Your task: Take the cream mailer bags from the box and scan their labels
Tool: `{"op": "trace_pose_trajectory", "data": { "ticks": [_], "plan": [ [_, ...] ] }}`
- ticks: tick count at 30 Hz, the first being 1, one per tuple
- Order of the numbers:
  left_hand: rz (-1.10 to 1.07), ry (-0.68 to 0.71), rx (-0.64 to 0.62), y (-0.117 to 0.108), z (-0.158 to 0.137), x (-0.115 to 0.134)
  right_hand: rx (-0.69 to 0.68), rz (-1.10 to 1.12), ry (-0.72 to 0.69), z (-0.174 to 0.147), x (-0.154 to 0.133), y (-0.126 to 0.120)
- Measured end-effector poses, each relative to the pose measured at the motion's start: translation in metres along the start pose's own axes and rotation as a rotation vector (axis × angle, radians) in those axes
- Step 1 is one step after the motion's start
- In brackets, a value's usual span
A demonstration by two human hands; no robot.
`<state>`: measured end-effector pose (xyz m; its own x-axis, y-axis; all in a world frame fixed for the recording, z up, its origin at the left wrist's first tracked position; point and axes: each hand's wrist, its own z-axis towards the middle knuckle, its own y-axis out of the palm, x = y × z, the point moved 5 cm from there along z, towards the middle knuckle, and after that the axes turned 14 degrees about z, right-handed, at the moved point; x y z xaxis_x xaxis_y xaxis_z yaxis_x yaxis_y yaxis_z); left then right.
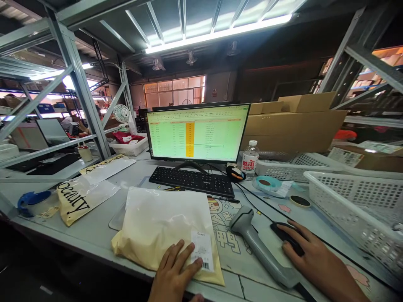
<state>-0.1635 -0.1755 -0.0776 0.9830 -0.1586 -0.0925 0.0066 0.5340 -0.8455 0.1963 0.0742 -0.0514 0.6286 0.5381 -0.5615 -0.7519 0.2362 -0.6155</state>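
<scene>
Left hand (176,270) rests spread on a pale parcel (166,214), white label (204,247) partly beneath, right hand (315,256) curls around a black mouse (291,240), grey scanner (262,249) between them.

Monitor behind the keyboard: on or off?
On. The monitor is lit, showing a spreadsheet-like table with an orange column; the text is too small to read.

Left hand (176,270) spread, right hand (310,249) curved
</scene>
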Motion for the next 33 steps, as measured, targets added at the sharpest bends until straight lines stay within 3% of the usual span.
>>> {"op": "trace_pose_trajectory", "data": {
  "ticks": [9, 14, 21, 25, 28, 33],
  "plan": [
    [-0.078, -0.05, -0.032, -0.02, 0.007, 0.004, 0.012, -0.002, -0.046, 0.002, 0.001, 0.0],
    [-0.053, -0.043, -0.017, -0.015, 0.006, 0.003, 0.016, -0.031, -0.039, 0.003, -0.001, 0.0],
    [-0.036, -0.018, -0.002, 0.0, 0.002, -0.002, -0.1, -0.157, 0.003, 0.005, 0.002, 0.0],
    [-0.061, 0.033, -0.027, 0.011, 0.002, -0.005, -0.012, -0.122, -0.068, 0.012, -0.025, -0.016],
    [-0.109, 0.023, -0.053, 0.015, 0.002, -0.006, 0.008, -0.044, -0.036, 0.012, -0.057, -0.021],
    [-0.214, -0.068, -0.159, 0.005, 0.006, -0.003, -0.289, -0.044, 0.148, -0.011, -0.092, 0.016]
  ]
}}
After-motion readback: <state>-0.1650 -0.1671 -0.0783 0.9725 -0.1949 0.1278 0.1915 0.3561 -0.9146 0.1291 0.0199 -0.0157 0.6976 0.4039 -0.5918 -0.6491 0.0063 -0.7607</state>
